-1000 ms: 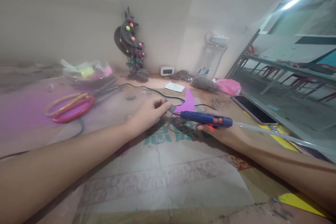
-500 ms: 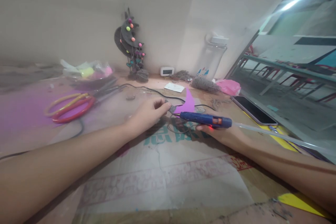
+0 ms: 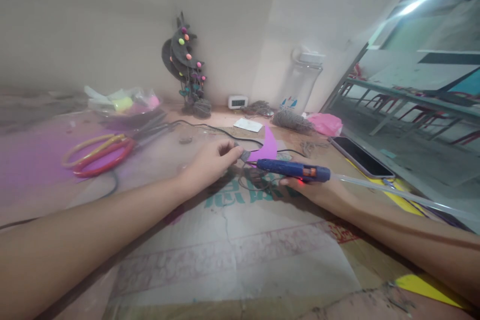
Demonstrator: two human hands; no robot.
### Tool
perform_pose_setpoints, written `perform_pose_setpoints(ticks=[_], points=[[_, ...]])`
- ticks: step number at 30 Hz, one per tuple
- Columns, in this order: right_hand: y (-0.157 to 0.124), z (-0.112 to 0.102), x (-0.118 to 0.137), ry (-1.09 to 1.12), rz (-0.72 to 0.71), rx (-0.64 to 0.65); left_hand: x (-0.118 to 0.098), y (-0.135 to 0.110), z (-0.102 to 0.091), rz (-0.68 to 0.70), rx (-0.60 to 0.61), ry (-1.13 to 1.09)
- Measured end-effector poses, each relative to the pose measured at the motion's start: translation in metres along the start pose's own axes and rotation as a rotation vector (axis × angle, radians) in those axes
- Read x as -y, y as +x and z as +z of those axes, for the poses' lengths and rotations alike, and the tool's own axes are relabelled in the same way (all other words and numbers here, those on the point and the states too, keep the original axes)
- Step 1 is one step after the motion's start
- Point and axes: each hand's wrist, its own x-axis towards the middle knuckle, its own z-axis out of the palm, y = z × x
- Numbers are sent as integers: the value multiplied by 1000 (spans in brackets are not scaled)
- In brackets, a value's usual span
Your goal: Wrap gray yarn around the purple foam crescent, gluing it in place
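Observation:
My left hand (image 3: pixel 215 165) pinches the grey, yarn-wrapped end of a purple crescent moon cutout (image 3: pixel 268 146) between thumb and fingertips. The crescent's other tip points up. In my right hand (image 3: pixel 305 185) is a blue hot glue gun (image 3: pixel 292 169), its nozzle at the border between the grey yarn and the bare purple part. A small red light glows on the gun, and a long clear glue stick (image 3: pixel 375 185) sticks out of its back. Grey yarn (image 3: pixel 255 185) hangs in loops below the crescent. My right fingers are partly hidden behind the gun.
Scissors (image 3: pixel 103 155) with red and yellow handles lie at left, beside a plastic bag (image 3: pixel 123 102). Against the wall stand a decorated grey moon (image 3: pixel 183 60), a small clock (image 3: pixel 238 102) and a clear bottle (image 3: pixel 300 82). A grey yarn roll (image 3: pixel 290 121) and phone (image 3: pixel 362 156) are at right.
The whole view has shifted very slightly. Both hands, the crescent and the glue gun keep nearly the same positions.

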Motion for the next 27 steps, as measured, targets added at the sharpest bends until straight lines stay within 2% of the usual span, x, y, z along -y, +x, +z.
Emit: perform_pose_setpoints(ticks=[14, 27], points=[[1, 2, -8, 41, 34, 8, -1, 0, 1, 10, -7, -7], [2, 1, -3, 38, 92, 1, 0, -1, 0, -11, 21, -30]])
